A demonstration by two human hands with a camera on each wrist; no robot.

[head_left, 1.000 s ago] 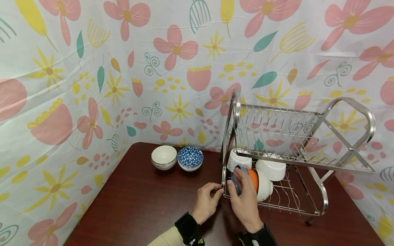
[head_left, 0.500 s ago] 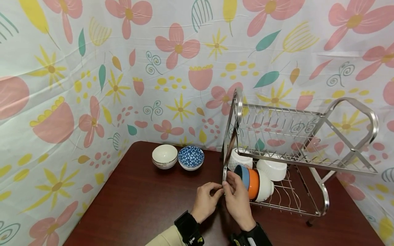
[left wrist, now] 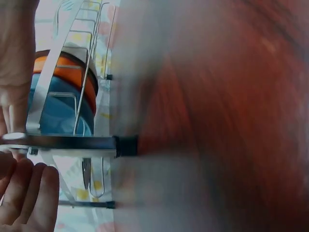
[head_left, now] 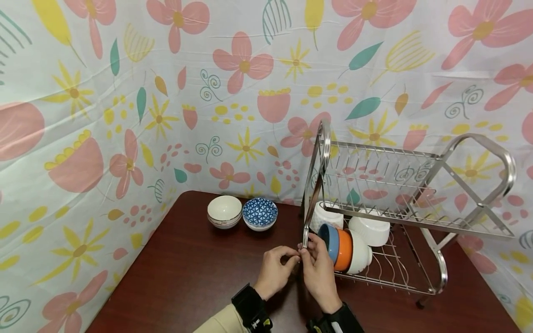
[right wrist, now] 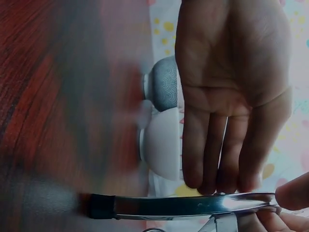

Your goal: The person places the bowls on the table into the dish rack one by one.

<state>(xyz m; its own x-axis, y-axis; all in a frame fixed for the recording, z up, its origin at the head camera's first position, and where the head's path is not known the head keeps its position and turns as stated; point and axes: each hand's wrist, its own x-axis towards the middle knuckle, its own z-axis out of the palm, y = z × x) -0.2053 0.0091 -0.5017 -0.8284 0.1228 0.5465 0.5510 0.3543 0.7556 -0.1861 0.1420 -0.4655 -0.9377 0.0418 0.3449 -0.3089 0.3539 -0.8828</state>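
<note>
Steel rack post (head_left: 305, 240): I see my left hand (head_left: 275, 272) and right hand (head_left: 318, 273) both pinching it, fingers curled, just beside the blue bowl (head_left: 327, 237).

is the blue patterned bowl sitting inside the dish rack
No, the blue patterned bowl stands on the table beside a white bowl, apart from the dish rack.

We see a two-tier dish rack (head_left: 433, 277) of shiny steel wire standing upright on the right of the bench. On its lower tier, at the near left end, a blue bowl (head_left: 328, 239), an orange bowl (head_left: 344, 249) and a white bowl (head_left: 360, 257) lean on edge, nested, with their mouths facing left.
</note>
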